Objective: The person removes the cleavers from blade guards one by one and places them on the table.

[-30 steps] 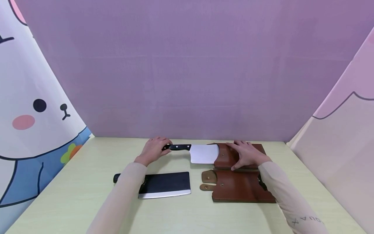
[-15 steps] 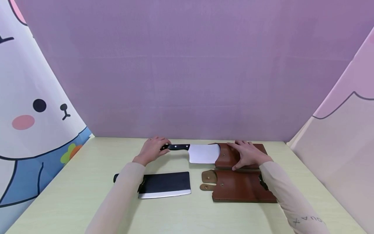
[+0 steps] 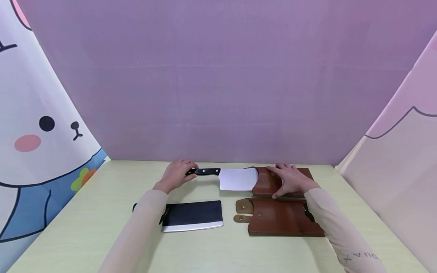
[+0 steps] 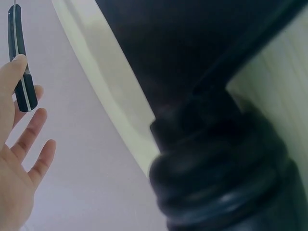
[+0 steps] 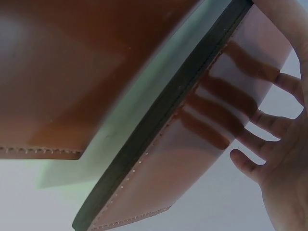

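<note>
My left hand (image 3: 175, 175) pinches the end of a cleaver's black riveted handle (image 3: 208, 171) between thumb and forefinger; the left wrist view shows its other fingers spread off the handle (image 4: 18, 43). The cleaver's bright blade (image 3: 238, 179) points right, its far end inside the mouth of a brown leather sheath (image 3: 264, 184). How much blade the leather hides, I cannot tell. Across that sheath my right hand (image 3: 290, 180) grips, thumb at the near edge and fingers towards the far edge. In the right wrist view, its fingertips meet the sheath's (image 5: 159, 163) edge.
Nearer on the pale table (image 3: 205, 254) lies a second cleaver (image 3: 194, 214) with a dark blade, partly under my left forearm. Beside it is another brown sheath (image 3: 280, 218) with two tan straps, partly under my right wrist. A purple backdrop (image 3: 218, 83) stands behind.
My left hand has drawn the cleaver slightly left, while the right hand and far sheath have shifted slightly right. More of the blade shows outside the sheath. The near cleaver and sheath have not moved.
</note>
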